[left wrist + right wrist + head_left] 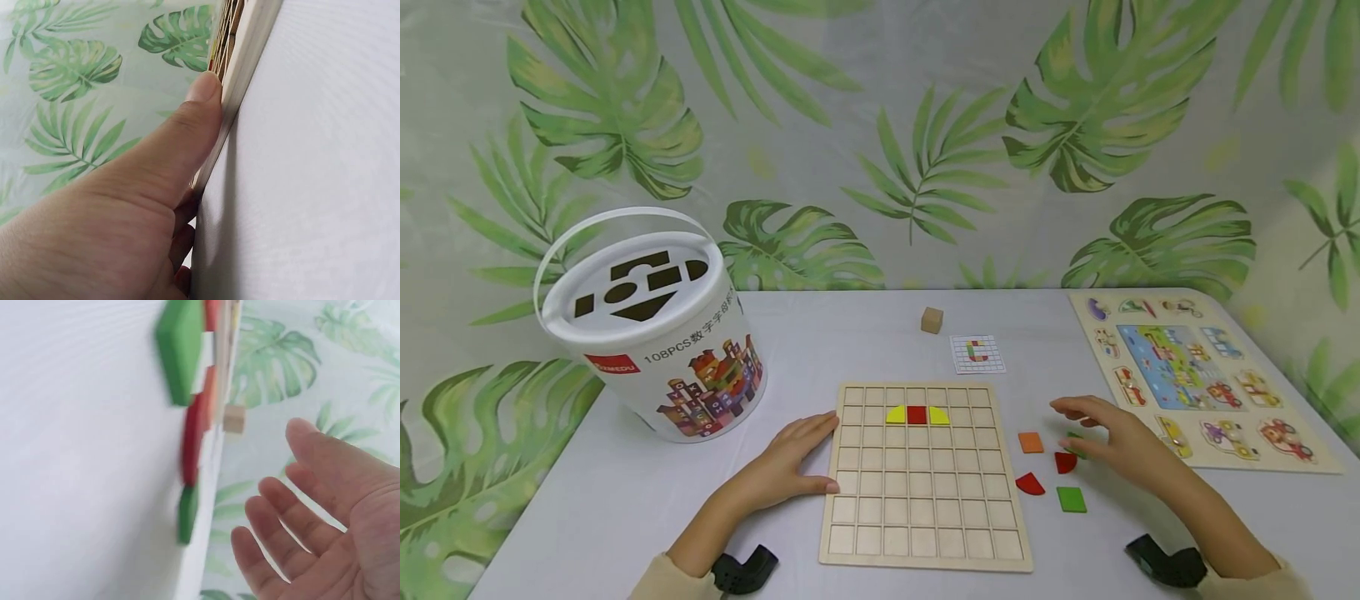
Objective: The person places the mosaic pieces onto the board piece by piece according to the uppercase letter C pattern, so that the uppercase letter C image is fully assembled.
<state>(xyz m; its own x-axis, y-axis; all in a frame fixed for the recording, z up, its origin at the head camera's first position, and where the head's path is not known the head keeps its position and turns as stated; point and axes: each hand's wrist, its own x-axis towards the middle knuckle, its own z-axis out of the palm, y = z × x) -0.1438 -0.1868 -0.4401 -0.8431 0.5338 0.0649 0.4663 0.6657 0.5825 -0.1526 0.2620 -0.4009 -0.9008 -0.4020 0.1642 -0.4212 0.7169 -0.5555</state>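
A wooden grid board (925,483) lies on the table, with a red square (917,415) between two yellow quarter-circle pieces (896,415) in its upper part. My left hand (782,467) rests at the board's left edge, thumb and fingertips touching it. To the right of the board, my right hand (1120,442) hovers above the loose tiles, holding nothing, its fingers relaxed. Near it lie an orange square (1031,442), a green square (1071,499) and two red quarter-circle pieces (1030,484). Another green piece (187,514) is partly hidden under the right hand in the head view.
Behind the board are a pattern card (977,354) and a small wooden cube (932,320). A white lidded bucket (655,333) with a handle stands at the left. A wooden picture puzzle (1202,379) lies at the right, close to the right hand.
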